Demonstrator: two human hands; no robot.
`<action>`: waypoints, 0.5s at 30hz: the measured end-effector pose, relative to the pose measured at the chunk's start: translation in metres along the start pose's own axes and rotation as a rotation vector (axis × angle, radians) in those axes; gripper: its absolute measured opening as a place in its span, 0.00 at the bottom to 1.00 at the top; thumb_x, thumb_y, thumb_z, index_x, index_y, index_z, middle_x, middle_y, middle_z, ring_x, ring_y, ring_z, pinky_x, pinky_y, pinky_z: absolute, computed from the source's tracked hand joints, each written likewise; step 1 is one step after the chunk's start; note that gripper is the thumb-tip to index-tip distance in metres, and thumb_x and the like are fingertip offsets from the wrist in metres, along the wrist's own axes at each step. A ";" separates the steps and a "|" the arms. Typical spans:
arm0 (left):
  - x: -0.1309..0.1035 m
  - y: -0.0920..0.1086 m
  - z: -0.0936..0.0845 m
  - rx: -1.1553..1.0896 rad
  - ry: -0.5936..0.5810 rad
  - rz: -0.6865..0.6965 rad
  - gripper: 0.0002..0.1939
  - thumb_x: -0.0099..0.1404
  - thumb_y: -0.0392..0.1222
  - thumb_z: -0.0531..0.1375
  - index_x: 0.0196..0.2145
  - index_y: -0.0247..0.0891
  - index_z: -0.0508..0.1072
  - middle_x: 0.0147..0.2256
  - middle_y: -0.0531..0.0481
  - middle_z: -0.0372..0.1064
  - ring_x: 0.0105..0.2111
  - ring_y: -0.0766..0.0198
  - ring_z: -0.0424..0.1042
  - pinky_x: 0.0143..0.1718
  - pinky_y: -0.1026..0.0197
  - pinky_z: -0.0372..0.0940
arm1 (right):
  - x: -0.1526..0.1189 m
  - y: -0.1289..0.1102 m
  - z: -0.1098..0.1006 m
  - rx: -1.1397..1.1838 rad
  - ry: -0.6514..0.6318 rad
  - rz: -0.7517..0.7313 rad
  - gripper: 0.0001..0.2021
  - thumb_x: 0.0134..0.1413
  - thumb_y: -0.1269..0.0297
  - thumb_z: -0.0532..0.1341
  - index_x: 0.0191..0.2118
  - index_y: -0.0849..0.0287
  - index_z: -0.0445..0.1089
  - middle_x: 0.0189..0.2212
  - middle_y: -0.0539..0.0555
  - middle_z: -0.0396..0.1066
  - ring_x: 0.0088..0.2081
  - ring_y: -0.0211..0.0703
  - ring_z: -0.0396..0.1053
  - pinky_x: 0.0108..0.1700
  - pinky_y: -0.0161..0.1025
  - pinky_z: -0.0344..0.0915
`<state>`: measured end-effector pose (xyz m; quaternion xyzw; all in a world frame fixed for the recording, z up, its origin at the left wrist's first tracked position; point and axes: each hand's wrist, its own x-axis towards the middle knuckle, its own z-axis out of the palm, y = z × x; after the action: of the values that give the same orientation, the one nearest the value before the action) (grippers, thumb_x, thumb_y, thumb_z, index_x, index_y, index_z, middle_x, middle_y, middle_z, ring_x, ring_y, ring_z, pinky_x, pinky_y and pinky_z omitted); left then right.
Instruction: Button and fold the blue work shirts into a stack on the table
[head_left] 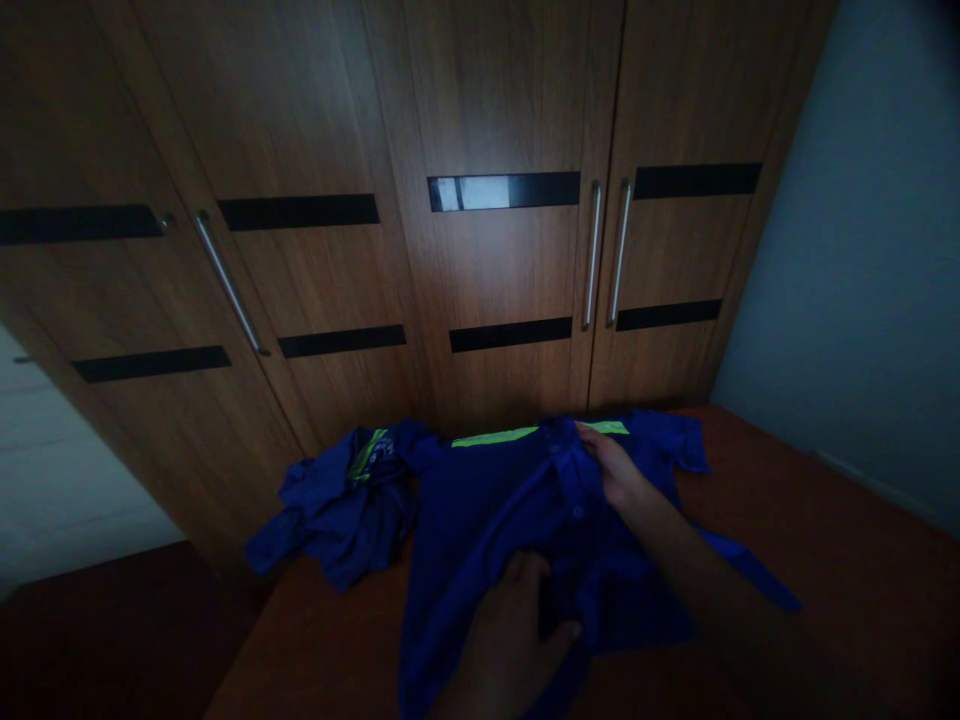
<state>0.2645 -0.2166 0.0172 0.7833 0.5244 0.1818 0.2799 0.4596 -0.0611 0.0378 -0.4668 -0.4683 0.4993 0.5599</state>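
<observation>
A blue garment with a yellow-green reflective stripe (495, 437) lies spread on a reddish-brown surface (337, 640). Near its top, beside the buttoned front edge, my right hand (611, 465) pinches the fabric. Lower down, over the front of the same garment, is my left hand (517, 620), its thumb apart from its bent fingers; no cloth shows between them. To the left lies a second blue garment (337, 510), crumpled, with a reflective strip and a printed mark.
Behind the garments stands a wooden wardrobe (322, 120) with dark bands and metal handles (592, 255). A bluish wall (862, 300) rises on the right. At the lower left is a dark floor (112, 630) beside a pale wall (60, 480).
</observation>
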 end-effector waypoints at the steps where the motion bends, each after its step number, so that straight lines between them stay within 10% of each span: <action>1: 0.002 -0.004 0.004 0.000 -0.016 0.006 0.28 0.55 0.43 0.61 0.54 0.40 0.64 0.53 0.43 0.65 0.49 0.53 0.66 0.50 0.53 0.60 | -0.002 0.005 -0.003 -0.006 0.033 0.012 0.13 0.44 0.58 0.56 0.37 0.57 0.68 0.27 0.54 0.75 0.30 0.47 0.73 0.32 0.42 0.69; 7: 0.006 -0.018 0.015 0.034 -0.116 0.067 0.31 0.55 0.32 0.55 0.57 0.44 0.63 0.55 0.47 0.65 0.54 0.54 0.64 0.56 0.53 0.57 | -0.029 0.013 -0.033 -0.156 0.257 0.000 0.16 0.47 0.55 0.59 0.43 0.54 0.64 0.24 0.50 0.71 0.29 0.46 0.71 0.30 0.40 0.66; 10: 0.005 -0.015 0.012 0.030 -0.110 0.099 0.32 0.52 0.28 0.53 0.55 0.45 0.64 0.52 0.50 0.68 0.52 0.56 0.66 0.55 0.54 0.59 | -0.066 0.005 -0.036 -0.582 0.310 -0.098 0.20 0.49 0.46 0.58 0.43 0.54 0.64 0.26 0.51 0.72 0.32 0.49 0.71 0.33 0.41 0.64; 15: 0.005 -0.010 0.015 0.022 -0.043 0.148 0.34 0.48 0.26 0.53 0.53 0.44 0.68 0.52 0.50 0.69 0.51 0.57 0.67 0.56 0.55 0.59 | -0.129 0.016 -0.023 -1.361 0.066 0.048 0.21 0.56 0.46 0.50 0.28 0.57 0.69 0.26 0.61 0.74 0.30 0.56 0.74 0.32 0.44 0.61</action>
<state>0.2677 -0.2129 -0.0013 0.8267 0.4609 0.1793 0.2682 0.4727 -0.1896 0.0113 -0.7402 -0.6503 0.0912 0.1443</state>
